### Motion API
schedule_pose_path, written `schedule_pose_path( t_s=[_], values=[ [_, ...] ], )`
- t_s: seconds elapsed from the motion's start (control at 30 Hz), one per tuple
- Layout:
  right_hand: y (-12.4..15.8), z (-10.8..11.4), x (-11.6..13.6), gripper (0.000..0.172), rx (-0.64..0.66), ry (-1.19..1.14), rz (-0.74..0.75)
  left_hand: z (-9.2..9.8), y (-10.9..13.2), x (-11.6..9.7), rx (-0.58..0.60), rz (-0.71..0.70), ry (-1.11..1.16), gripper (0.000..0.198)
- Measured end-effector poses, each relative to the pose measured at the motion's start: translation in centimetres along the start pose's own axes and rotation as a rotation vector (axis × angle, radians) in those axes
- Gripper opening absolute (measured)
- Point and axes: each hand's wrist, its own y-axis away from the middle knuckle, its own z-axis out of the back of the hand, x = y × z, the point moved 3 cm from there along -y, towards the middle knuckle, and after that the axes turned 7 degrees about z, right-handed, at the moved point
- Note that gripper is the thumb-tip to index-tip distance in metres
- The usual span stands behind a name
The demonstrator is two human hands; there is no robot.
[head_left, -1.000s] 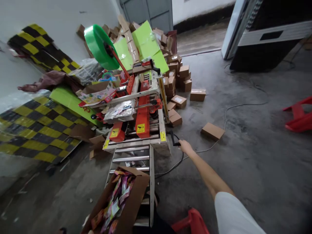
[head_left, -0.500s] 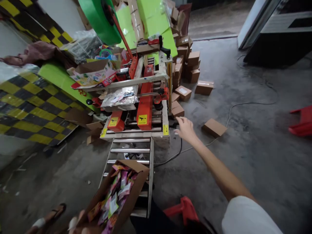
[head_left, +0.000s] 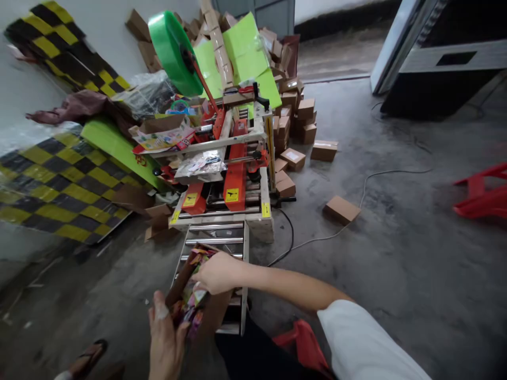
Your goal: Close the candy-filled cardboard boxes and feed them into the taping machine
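A cardboard box [head_left: 216, 311] with its top flaps up sits on the roller conveyor [head_left: 246, 274]. Small colourful packets [head_left: 189, 303] in pink, purple and orange fill it. My left hand [head_left: 164, 335] is at the box's near left side, thumb apart from the raised fingers, with nothing held. My right hand [head_left: 217, 272] reaches over the right side of the box and rests on the packets. Its index finger and thumb are apart; the other fingers are partly hidden. Beyond the conveyor stands a carton sealing machine [head_left: 236, 184] with red guides.
A big green tape roll [head_left: 174, 53] hangs above the machine. Sealed cartons [head_left: 291, 126] pile up behind it, and one carton [head_left: 341, 210] lies on the floor near a cable [head_left: 312, 240]. Red stools [head_left: 481, 192] stand right and below. A person's sandalled foot [head_left: 89, 359] shows lower left.
My right hand has come back from beside the machine and onto the packets. My left hand has shifted up along the box's left side, its fingers now raised. The view has shifted slightly.
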Motion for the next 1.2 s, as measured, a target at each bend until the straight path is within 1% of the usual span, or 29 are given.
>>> schedule_pose_path(
  t_s=[0.07,0.1,0.13,0.2,0.23,0.27,0.3,0.33,0.37,0.4,0.47,0.53,0.63,0.7,0.77,0.83,0.9,0.93,1.0,1.07,1.1,1.13,1.17,1.2],
  values=[
    [0.0,-0.1,-0.3,0.027,-0.088,-0.011,0.017,-0.9,-1.1,-1.3,0.035,-0.075,0.046,0.073],
    [0.1,0.0,-0.5,0.024,-0.167,-0.038,0.021,-1.3,-1.5,-1.7,0.057,-0.102,0.058,0.071],
    [0.3,0.1,-0.7,0.022,-0.279,-0.076,0.024,-1.7,-1.8,-2.0,0.077,-0.119,0.056,0.069],
    [1.0,0.6,-1.1,0.025,-0.577,-0.152,-0.013,-2.5,-2.2,-2.2,0.092,-0.149,0.02,0.068],
    [1.6,0.8,-1.4,0.032,-0.728,-0.174,-0.072,-2.9,-2.3,-2.1,0.091,-0.161,-0.01,0.067],
    [2.1,0.8,-1.7,0.04,-0.849,-0.189,-0.164,-3.3,-2.4,-1.9,0.088,-0.173,-0.044,0.067],
    [2.6,0.7,-2.0,0.045,-0.913,-0.209,-0.267,-3.7,-2.5,-1.6,0.086,-0.186,-0.079,0.067],
    [3.0,0.4,-2.3,0.047,-0.916,-0.245,-0.355,-4.2,-2.5,-1.4,0.087,-0.202,-0.109,0.066],
    [3.1,0.1,-2.4,0.045,-0.871,-0.287,-0.406,-4.7,-2.6,-1.3,0.091,-0.225,-0.131,0.065],
    [3.1,-0.3,-2.4,0.042,-0.796,-0.322,-0.415,-5.1,-2.7,-1.2,0.097,-0.25,-0.147,0.064],
    [2.8,-0.7,-2.0,0.033,-0.616,-0.324,-0.357,-6.1,-3.0,-1.1,0.114,-0.284,-0.171,0.06],
    [2.4,-0.6,-1.6,0.03,-0.46,-0.226,-0.302,-6.8,-3.2,-1.0,0.147,-0.285,-0.191,0.056],
    [1.7,-0.1,-1.3,0.033,-0.228,-0.068,-0.292,-7.6,-3.5,-1.1,0.216,-0.215,-0.214,0.053],
    [1.3,0.1,-1.3,0.035,-0.127,0.007,-0.299,-7.9,-3.8,-1.3,0.253,-0.172,-0.216,0.052],
    [0.8,-0.1,-1.4,0.035,-0.112,0.048,-0.314,-8.0,-4.1,-1.8,0.264,-0.144,-0.214,0.051],
    [0.1,-0.5,-1.5,0.033,-0.187,0.064,-0.351,-7.9,-4.5,-2.4,0.274,-0.126,-0.204,0.053],
    [-0.7,-1.1,-1.6,0.035,-0.267,0.095,-0.384,-7.5,-5.0,-3.1,0.319,-0.105,-0.176,0.057],
    [-1.2,-1.3,-1.6,0.036,-0.275,0.127,-0.382,-7.1,-5.3,-3.4,0.351,-0.095,-0.148,0.058],
    [-2.2,-1.8,-1.4,0.035,-0.225,0.195,-0.343,-6.3,-5.9,-3.7,0.415,-0.051,-0.031,0.057],
    [-3.0,-2.1,-1.3,0.035,-0.146,0.239,-0.3,-5.3,-6.4,-3.6,0.48,0.004,0.131,0.05],
    [-3.4,-2.1,-1.2,0.035,-0.123,0.246,-0.292,-4.9,-6.5,-3.4,0.493,0.022,0.208,0.047],
    [-3.7,-2.2,-1.2,0.035,-0.114,0.248,-0.295,-4.4,-6.5,-3.1,0.485,0.032,0.277,0.046],
    [-4.0,-2.3,-1.1,0.034,-0.113,0.255,-0.306,-3.9,-6.3,-2.8,0.446,0.028,0.332,0.046],
    [-4.3,-2.4,-1.0,0.034,-0.122,0.264,-0.324,-3.4,-6.0,-2.5,0.363,0.018,0.37,0.047]
  ],
)
